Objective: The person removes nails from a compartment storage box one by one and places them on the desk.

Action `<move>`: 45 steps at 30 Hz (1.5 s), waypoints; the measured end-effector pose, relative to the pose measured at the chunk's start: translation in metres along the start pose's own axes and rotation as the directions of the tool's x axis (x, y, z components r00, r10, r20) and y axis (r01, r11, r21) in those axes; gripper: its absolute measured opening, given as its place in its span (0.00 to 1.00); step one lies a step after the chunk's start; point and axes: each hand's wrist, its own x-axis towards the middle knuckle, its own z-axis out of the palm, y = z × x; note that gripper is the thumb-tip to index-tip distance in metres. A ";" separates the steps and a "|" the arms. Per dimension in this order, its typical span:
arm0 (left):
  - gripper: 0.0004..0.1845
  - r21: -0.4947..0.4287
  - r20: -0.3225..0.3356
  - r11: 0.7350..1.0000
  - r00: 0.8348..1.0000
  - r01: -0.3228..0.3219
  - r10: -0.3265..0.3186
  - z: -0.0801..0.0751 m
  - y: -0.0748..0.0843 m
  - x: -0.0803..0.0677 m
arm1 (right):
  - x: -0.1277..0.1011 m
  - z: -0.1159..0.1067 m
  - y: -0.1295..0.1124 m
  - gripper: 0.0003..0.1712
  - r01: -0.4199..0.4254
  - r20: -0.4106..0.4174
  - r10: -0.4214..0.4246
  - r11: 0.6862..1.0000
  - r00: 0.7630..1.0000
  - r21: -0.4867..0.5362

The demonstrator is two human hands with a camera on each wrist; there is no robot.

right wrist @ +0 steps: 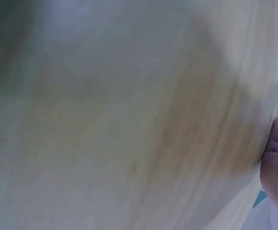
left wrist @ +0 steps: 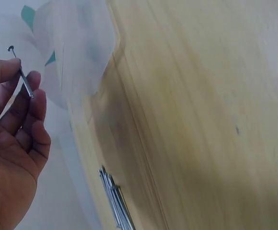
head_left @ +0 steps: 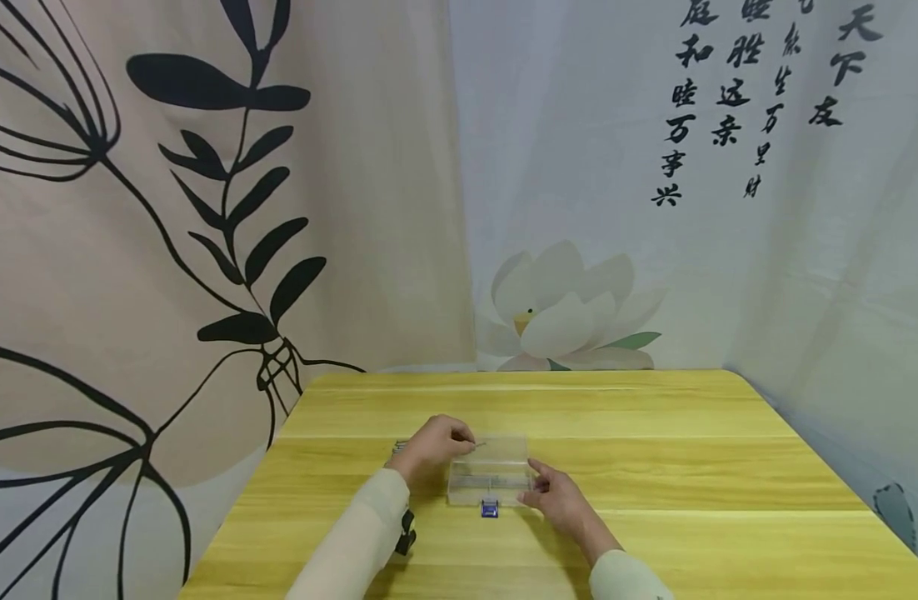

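Thin steel nail pinched in left hand above clear plastic box; right hand, fingers straight, touches box's right side.

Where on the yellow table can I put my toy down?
The table is bare right of the right hand and behind the clear box. It is crowded around the box, where the left hand holds a nail.
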 end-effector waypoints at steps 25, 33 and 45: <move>0.08 -0.038 -0.076 0.999 0.997 0.029 -0.032 -0.030 -0.029 -0.022 | -0.002 -0.001 0.001 0.39 0.020 0.001 -0.020 1.000 1.000 0.009; 0.09 -0.058 -0.097 0.997 0.994 0.047 -0.053 -0.042 -0.045 -0.035 | -0.002 0.000 0.002 0.39 0.025 0.006 -0.025 1.000 1.000 0.001; 0.08 -0.021 -0.099 0.996 0.991 0.088 -0.090 -0.052 -0.060 -0.053 | 0.000 0.001 0.003 0.39 0.026 -0.007 -0.026 1.000 1.000 -0.006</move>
